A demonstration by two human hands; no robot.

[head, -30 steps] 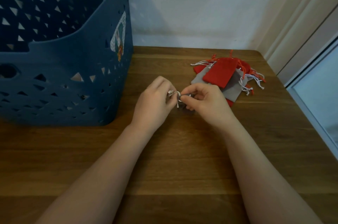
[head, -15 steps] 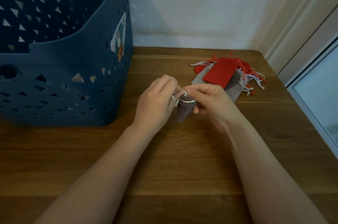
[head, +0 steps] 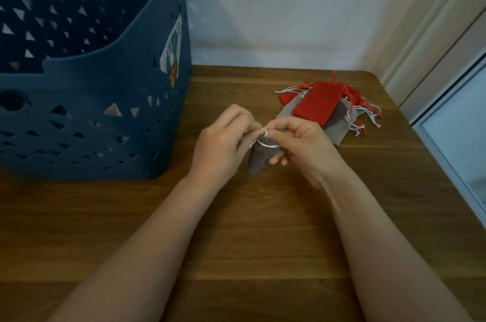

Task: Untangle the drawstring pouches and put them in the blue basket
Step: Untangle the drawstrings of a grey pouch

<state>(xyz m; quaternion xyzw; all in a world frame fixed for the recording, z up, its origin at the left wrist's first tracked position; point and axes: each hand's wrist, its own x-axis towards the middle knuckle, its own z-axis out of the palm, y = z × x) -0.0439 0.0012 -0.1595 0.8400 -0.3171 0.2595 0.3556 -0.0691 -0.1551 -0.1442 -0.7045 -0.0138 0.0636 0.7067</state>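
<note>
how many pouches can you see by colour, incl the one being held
Grey pouches: 2, one gripped between the left hand and right hand as the held grey pouch, one as the grey pouch in the pile.
Red pouches: at least 2, the top red pouch plus red edges under it; the overlap hides an exact count.
Total: at least 4.

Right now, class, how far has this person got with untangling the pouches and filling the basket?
Done: nothing visibly; no pouch shows inside the blue basket. In hand: the left hand and right hand pinch the white cord of one grey pouch. Left: the tangled pile of red and grey pouches on the table.
</note>
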